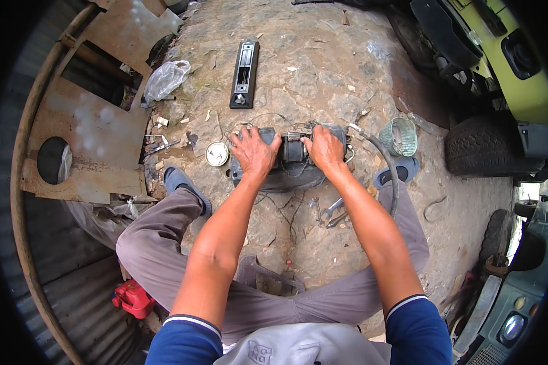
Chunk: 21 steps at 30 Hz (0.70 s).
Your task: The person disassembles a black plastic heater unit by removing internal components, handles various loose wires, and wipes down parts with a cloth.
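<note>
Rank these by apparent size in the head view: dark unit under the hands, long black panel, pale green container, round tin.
1. Dark unit, though partly covered.
2. Long black panel and pale green container: close in area, so unranked.
3. Round tin.

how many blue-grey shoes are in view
2. The left shoe is on the person's left foot; the right shoe is on the right foot, just below the green basket, partly covered by the hose. Others could be hidden.
</note>
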Each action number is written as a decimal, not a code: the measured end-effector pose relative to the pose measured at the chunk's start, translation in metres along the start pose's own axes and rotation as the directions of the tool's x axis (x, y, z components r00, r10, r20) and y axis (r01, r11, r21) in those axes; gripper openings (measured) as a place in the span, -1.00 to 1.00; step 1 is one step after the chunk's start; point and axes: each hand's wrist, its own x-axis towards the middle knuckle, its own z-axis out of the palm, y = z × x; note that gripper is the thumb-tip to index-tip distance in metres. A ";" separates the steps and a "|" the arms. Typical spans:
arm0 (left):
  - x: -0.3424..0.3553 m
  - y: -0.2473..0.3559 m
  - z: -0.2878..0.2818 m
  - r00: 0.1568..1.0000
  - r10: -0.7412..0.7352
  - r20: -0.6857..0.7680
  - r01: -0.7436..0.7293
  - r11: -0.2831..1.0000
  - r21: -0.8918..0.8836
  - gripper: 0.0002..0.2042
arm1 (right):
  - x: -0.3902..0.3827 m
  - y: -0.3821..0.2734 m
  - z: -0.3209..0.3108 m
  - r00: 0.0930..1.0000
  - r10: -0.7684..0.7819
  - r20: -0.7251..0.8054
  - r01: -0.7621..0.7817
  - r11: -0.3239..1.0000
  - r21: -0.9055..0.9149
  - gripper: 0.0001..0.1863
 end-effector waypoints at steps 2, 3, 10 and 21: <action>-0.002 -0.002 0.003 0.999 0.008 -0.044 -0.006 0.999 0.036 -0.27 | 0.001 0.005 0.001 0.999 -0.030 0.014 0.029 0.999 0.028 -0.63; -0.002 -0.003 0.005 0.998 0.010 -0.067 -0.007 0.999 0.053 -0.27 | 0.001 0.005 0.001 0.999 -0.030 0.020 0.029 0.999 0.023 -0.71; -0.003 -0.005 0.005 0.999 0.014 -0.052 -0.012 1.000 0.028 -0.29 | 0.027 0.032 -0.030 0.856 0.332 0.398 -0.455 0.116 0.883 -0.76; -0.003 -0.001 -0.001 0.999 0.006 -0.035 -0.007 1.000 -0.019 -0.30 | 0.009 0.150 -0.126 0.865 0.423 0.270 -0.469 0.487 0.737 -0.74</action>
